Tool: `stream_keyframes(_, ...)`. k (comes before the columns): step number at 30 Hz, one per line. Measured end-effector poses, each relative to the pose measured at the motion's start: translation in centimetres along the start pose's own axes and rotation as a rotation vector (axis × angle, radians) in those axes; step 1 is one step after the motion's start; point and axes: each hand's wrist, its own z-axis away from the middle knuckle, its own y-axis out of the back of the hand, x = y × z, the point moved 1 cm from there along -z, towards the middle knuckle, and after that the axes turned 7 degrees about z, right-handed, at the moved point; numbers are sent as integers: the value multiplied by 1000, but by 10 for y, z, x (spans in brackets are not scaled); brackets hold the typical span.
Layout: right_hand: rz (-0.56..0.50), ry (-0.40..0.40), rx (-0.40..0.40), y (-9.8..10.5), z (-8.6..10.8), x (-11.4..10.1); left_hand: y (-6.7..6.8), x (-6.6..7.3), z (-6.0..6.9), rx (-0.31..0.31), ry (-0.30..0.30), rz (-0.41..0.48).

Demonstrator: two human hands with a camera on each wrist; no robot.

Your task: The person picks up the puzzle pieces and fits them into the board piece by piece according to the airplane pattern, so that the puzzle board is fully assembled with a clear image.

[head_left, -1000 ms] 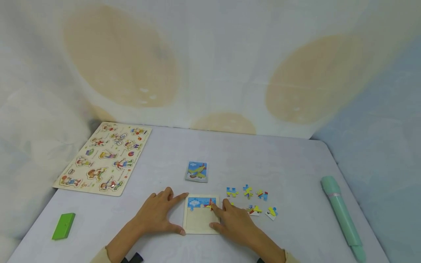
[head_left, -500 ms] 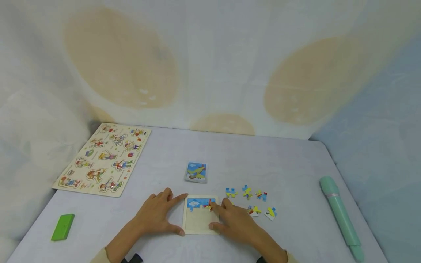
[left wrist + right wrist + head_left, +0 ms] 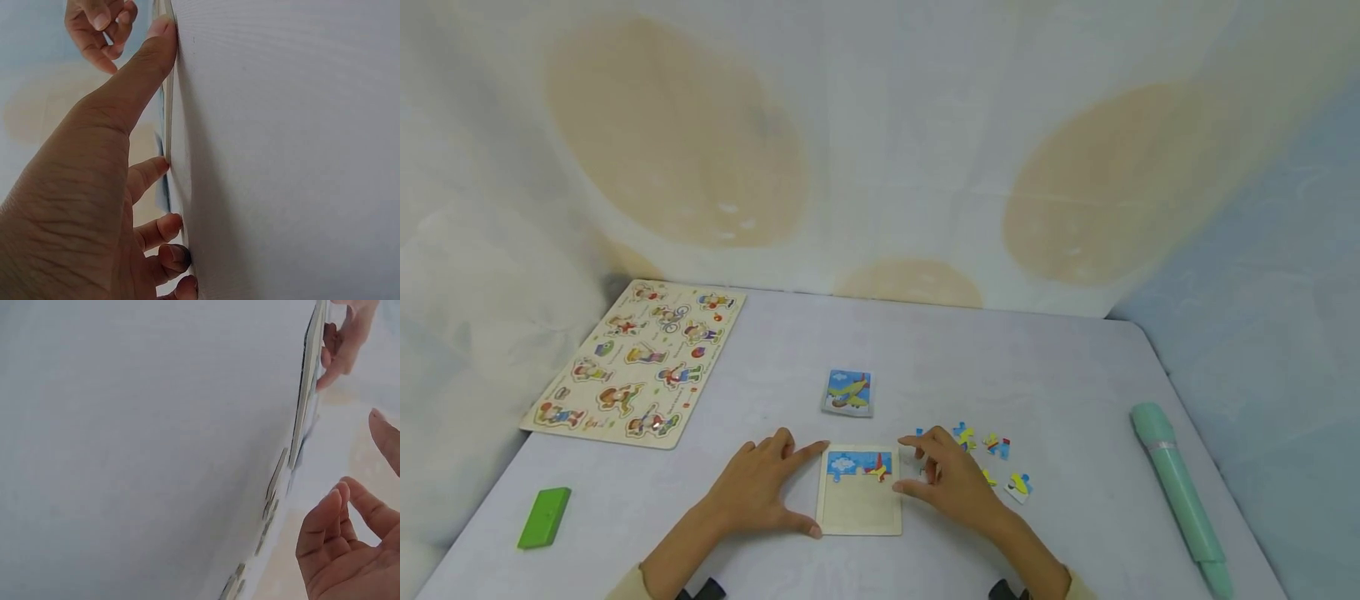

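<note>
A small square wooden puzzle tray (image 3: 859,510) lies flat at the front middle of the table. Joined jigsaw pieces (image 3: 853,463), showing blue sky and a red and yellow part, fill its top strip. My left hand (image 3: 756,487) touches the tray's left side, index fingertip near the upper corner and thumb at the lower one. Just off the right edge hovers my right hand (image 3: 951,487), thumb and index spread apart with nothing between them; the right wrist view shows it raised above the table. Loose jigsaw pieces (image 3: 1019,486) lie beyond it, some hidden behind the hand.
Behind the tray lies a small plane picture (image 3: 847,392). A large wooden board with cartoon figures (image 3: 640,358) occupies the back left. A green block (image 3: 544,517) is at the front left, and a mint-green tube-shaped object (image 3: 1182,496) lies along the right side.
My right hand has lifted from the red and yellow piece and drawn back to the right, its index finger and thumb coming off the tray. The left hand stays in place.
</note>
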Motion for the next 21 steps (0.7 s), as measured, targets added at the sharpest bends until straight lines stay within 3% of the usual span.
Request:
stream_keyframes(8,-159,25,1,11,-1,17,0,0,1,3,-10,-1)
stream_keyframes(15,-135,-61,-2,21,-7,24,-1,-1,1,38,-24,-4)
stream_keyframes(21,-113,-95,10,25,-11,31,-2,-1,1,6,-4,-7)
